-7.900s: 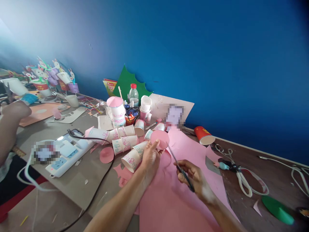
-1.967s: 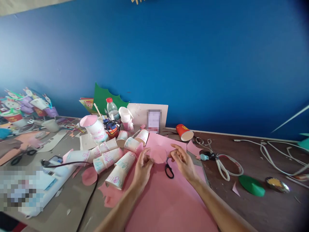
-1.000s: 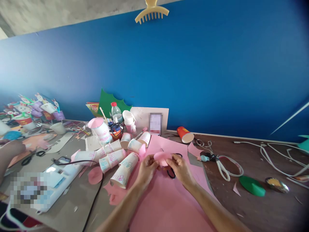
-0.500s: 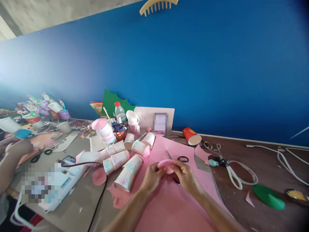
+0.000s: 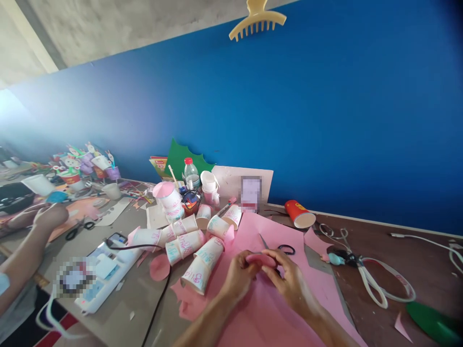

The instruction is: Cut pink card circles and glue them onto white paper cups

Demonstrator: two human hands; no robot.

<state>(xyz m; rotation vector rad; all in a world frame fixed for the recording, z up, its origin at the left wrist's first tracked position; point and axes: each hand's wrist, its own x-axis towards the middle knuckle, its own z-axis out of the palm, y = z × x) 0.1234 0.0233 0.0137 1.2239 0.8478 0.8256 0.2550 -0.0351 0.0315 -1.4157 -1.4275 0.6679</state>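
Observation:
Between my two hands is a round pink paper piece (image 5: 260,260), gripped at its edges and tipped nearly edge-on to me. My left hand (image 5: 238,274) pinches its left side, fingers closed. Its right side is pinched by the thumb and fingers of my right hand (image 5: 287,277). Scissors with dark handles (image 5: 287,249) lie on the pink paper sheet (image 5: 260,229) just behind my hands, partly hidden by them. Left of my hands lie several printed paper cups (image 5: 204,258), some with pink paper at their ends, and a pink paper circle (image 5: 159,267).
A red cup (image 5: 298,212) lies near the blue partition (image 5: 325,120). White cables (image 5: 376,284) coil on the brown tabletop at right. A white power strip (image 5: 104,274) with a black cord sits left. Another person's hand (image 5: 50,219) is at far left, near other scissors (image 5: 77,231).
The camera view has shifted, moving everything right and slightly down. The pink round piece has tilted flatter in my hands, which keep their hold. The other person's arm shows more.

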